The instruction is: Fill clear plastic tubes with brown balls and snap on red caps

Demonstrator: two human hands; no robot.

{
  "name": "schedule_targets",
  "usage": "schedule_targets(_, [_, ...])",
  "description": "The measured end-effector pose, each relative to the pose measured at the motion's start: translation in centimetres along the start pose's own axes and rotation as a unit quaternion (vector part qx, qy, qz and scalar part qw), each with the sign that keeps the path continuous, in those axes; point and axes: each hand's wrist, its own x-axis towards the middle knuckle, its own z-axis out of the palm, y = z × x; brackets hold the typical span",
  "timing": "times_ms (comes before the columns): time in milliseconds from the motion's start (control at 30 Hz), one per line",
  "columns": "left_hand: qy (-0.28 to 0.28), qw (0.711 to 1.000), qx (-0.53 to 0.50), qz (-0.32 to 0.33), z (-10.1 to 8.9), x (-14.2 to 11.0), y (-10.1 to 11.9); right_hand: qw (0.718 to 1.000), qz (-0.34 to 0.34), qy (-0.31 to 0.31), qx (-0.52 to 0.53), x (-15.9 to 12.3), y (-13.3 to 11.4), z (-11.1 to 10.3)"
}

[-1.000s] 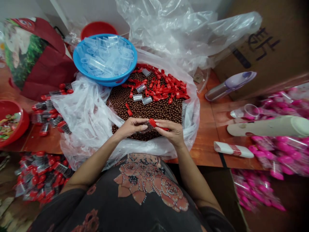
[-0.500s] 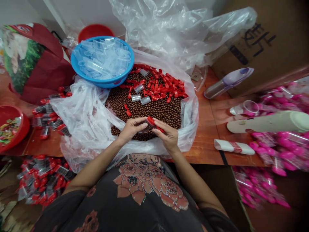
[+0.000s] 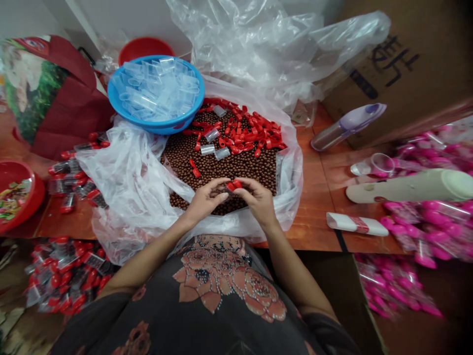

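Both my hands meet over the near part of a heap of brown balls [image 3: 221,170] in a white plastic bag. My left hand [image 3: 203,201] has its thumb and fingers closed on a small clear tube, mostly hidden by the fingers. In a pinch of thumb and fingers, my right hand [image 3: 259,201] holds a red cap [image 3: 237,184] against the tube's end. Just beyond my fingers, a loose red cap [image 3: 194,168] lies on the balls. Farther back are many red caps [image 3: 258,129] and several clear tubes [image 3: 222,153].
A blue basin [image 3: 155,125] of clear tubes stands at the back left. Capped red-and-clear tubes [image 3: 68,202] lie on the left, beside a red bowl [image 3: 35,202]. Right of the bag are a lilac-lidded bottle [image 3: 347,127], a pale cylinder [image 3: 399,186] and pink packets [image 3: 439,229].
The red cap between my hands has turned and shows less of its length. My right hand has shifted slightly right, its fingers more bent. My left hand stays nearly in place.
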Motion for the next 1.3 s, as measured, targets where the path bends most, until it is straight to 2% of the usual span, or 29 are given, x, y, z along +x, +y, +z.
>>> schedule_targets(100, [0.033,0.999,0.002,0.005,0.3,-0.2,-0.4,0.98,-0.077,-0.066,-0.169,-0.5,0.0,0.8])
schedule_targets(167, [0.043,0.999,-0.013,-0.001,0.3,-0.2,-0.7,0.961,-0.121,-0.076,-0.236,-0.7,0.0,1.1])
schedule_targets(300, [0.052,0.996,-0.059,-0.036,0.3,0.1,-1.1,0.942,-0.179,-0.06,-0.279,-0.9,-0.2,1.6])
schedule_targets(467, [0.044,0.984,-0.118,-0.128,1.0,0.3,-0.8,0.919,-0.202,-0.096,-0.326,-0.7,-0.9,2.4])
schedule_targets(633, [0.104,0.982,-0.103,-0.118,1.2,0.0,-0.2,0.883,-0.243,-0.107,-0.386,0.2,-1.6,2.9])
schedule_targets(733, [0.101,0.98,-0.121,-0.118,0.7,-0.4,-0.3,0.868,-0.278,-0.114,-0.396,0.7,-1.6,3.4])
schedule_targets(867, [0.122,0.973,-0.16,-0.114,-0.3,-0.8,-0.2,0.873,-0.302,-0.119,-0.364,1.2,-1.8,4.5])
schedule_targets(967, [0.152,0.962,-0.191,-0.123,-1.5,-0.8,0.5,0.887,-0.288,-0.13,-0.336,1.6,-2.5,5.6])
schedule_targets(1100, [0.154,0.956,-0.217,-0.125,-2.9,-0.6,1.5,0.903,-0.263,-0.129,-0.314,2.4,-3.6,6.7])
schedule_targets(1200, [0.147,0.958,-0.214,-0.123,-3.5,-0.7,1.6,0.897,-0.267,-0.119,-0.332,2.8,-3.6,7.2])
schedule_targets(1300, [0.137,0.964,-0.197,-0.115,-3.4,-1.0,1.2,0.876,-0.299,-0.114,-0.362,2.8,-2.9,7.5])
